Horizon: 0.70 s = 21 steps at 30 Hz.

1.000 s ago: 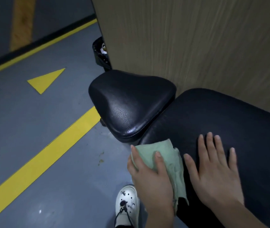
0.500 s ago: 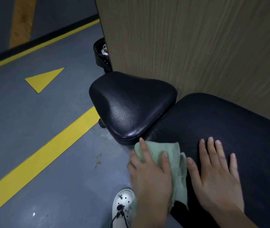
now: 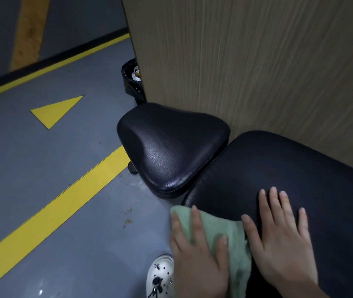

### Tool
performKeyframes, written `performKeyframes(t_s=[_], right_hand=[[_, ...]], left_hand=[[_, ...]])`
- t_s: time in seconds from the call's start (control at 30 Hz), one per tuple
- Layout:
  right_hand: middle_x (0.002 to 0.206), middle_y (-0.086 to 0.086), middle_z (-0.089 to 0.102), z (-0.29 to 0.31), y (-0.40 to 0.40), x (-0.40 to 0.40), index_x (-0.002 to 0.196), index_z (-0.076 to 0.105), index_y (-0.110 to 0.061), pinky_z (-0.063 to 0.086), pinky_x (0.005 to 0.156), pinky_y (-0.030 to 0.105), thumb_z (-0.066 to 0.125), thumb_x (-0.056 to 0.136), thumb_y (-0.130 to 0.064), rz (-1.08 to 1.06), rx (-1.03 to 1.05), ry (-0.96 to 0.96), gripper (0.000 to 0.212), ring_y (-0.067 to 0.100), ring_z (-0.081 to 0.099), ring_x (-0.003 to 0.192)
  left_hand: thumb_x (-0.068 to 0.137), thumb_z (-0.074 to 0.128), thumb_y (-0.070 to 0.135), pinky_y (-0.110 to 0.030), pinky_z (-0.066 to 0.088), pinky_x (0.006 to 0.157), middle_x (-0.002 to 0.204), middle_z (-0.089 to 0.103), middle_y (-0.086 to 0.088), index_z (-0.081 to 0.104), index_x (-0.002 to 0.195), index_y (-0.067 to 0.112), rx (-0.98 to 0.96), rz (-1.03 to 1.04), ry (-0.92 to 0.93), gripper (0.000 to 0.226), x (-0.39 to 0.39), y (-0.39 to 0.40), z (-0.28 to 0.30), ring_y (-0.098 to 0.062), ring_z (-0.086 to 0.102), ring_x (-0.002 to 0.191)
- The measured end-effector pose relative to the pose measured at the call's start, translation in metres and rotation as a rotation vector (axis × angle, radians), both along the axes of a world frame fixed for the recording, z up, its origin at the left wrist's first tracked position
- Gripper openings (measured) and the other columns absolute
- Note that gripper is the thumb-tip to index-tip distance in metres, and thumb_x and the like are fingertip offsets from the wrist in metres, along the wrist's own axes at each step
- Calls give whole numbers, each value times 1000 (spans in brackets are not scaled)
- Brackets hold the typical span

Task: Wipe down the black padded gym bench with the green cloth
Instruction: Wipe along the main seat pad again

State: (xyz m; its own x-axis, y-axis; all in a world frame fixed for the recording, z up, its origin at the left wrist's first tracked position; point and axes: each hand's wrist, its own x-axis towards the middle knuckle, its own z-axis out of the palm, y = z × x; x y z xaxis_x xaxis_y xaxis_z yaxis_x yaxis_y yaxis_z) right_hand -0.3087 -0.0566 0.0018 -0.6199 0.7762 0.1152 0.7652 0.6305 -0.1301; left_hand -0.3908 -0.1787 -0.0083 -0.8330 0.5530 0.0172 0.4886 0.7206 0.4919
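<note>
The black padded gym bench has a long back pad (image 3: 289,179) at the right and a smaller seat pad (image 3: 171,147) in the middle. My left hand (image 3: 199,261) presses the green cloth (image 3: 233,239) flat against the near side edge of the long pad, fingers spread over it. The cloth hangs down over that edge. My right hand (image 3: 283,239) lies flat and open on top of the long pad, just right of the cloth, holding nothing.
A wood-grain wall panel (image 3: 257,61) stands right behind the bench. A black bin (image 3: 131,80) with rubbish sits at the panel's corner. The grey floor has yellow lines (image 3: 48,214) and a yellow triangle (image 3: 55,110). My white shoe (image 3: 160,276) is below the cloth.
My left hand has slid the cloth a little along the pad's near edge. My right hand stays flat on the pad. The view has shifted slightly.
</note>
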Motion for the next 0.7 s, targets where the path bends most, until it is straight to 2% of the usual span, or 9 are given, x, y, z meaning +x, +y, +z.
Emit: performKeyframes(t_s=[0.2, 0.23, 0.3, 0.33, 0.37, 0.4, 0.5, 0.53, 0.7], right_hand=[[151, 10, 35, 2, -2, -1, 143, 41, -6, 2, 115, 41, 11, 97, -62, -11, -1, -1, 79, 20, 23, 142], [151, 10, 34, 2, -2, -1, 144, 40, -6, 4, 115, 42, 10, 97, -62, -13, 6, -9, 78, 20, 22, 143], [152, 9, 34, 2, -1, -1, 144, 39, -7, 7, 115, 44, 10, 97, -62, -15, 17, -17, 78, 21, 22, 143], [152, 9, 33, 2, -2, -1, 145, 38, -8, 7, 115, 44, 10, 97, -62, -17, 20, -19, 78, 21, 22, 144], [153, 8, 33, 1, -2, -1, 145, 38, -8, 7, 115, 44, 10, 97, -62, -18, 20, -20, 77, 21, 21, 144], [153, 8, 32, 1, -2, -1, 145, 37, -8, 7, 115, 44, 9, 97, -62, -16, 20, -22, 77, 20, 21, 144], [153, 7, 32, 0, -1, -1, 145, 37, -8, 7, 115, 45, 9, 98, -61, -16, 28, -15, 76, 20, 20, 145], [153, 7, 32, 0, 0, -2, 145, 38, -8, 8, 115, 46, 9, 98, -60, -21, 28, -9, 75, 20, 21, 144], [152, 7, 34, -3, 0, -4, 144, 41, -9, 9, 114, 46, 8, 99, -55, -40, 30, -3, 72, 20, 23, 144]], left_hand=[[82, 33, 63, -49, 52, 63, 119, 56, -22, 47, 138, 15, -149, 14, -25, 75, -34, 39, 15, -36, 57, 90], [82, 25, 64, -49, 50, 67, 119, 55, -19, 41, 143, 16, -174, 0, -50, 80, -41, 45, 20, -33, 55, 92], [75, -3, 67, -46, 42, 85, 127, 43, -11, 10, 153, 21, -268, -55, -48, 92, -51, 57, 30, -27, 44, 107], [70, -12, 66, -44, 38, 91, 130, 38, -9, -4, 153, 23, -280, -82, -22, 94, -54, 61, 32, -25, 39, 113], [68, -15, 66, -43, 35, 93, 131, 36, -7, -9, 152, 24, -266, -89, -45, 94, -56, 63, 32, -24, 37, 115], [71, -12, 67, -44, 36, 93, 130, 38, -7, -6, 152, 25, -236, -87, -40, 92, -56, 61, 31, -24, 38, 115], [86, 20, 65, -47, 49, 77, 127, 52, -11, 31, 149, 25, -158, -81, 42, 76, -46, 40, 21, -29, 52, 107], [87, 28, 63, -47, 51, 73, 130, 52, -13, 37, 146, 25, -123, -84, 72, 71, -41, 31, 15, -31, 55, 106], [83, 36, 61, -46, 54, 62, 139, 44, -19, 40, 143, 26, -87, -77, 3, 69, -21, 14, 7, -35, 52, 105]])
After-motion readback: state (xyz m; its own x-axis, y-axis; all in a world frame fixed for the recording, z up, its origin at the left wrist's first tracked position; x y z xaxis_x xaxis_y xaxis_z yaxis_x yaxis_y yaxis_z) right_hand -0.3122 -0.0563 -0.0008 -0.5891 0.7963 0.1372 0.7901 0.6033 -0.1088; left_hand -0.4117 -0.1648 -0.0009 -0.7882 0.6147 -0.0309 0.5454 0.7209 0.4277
